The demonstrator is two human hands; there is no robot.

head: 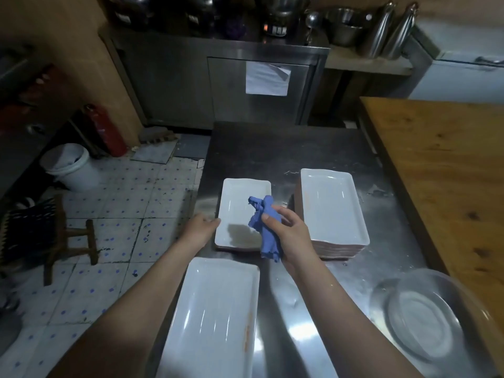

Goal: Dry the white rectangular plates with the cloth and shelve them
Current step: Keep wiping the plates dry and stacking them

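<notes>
A white rectangular plate (237,205) lies on the steel table (272,148) in front of me. My left hand (200,226) holds its left edge near the front corner. My right hand (289,230) grips a bunched blue cloth (266,225) over the plate's right side. To the right stands a stack of several white rectangular plates (332,208). Another white rectangular plate (215,320) lies nearest me, between my forearms.
A round steel basin (425,317) sits at the table's near right corner. A wooden counter (441,173) runs along the right. Left of the table, on the tiled floor, are a wooden stool (71,238), a white bucket (69,166) and a red extinguisher (107,129).
</notes>
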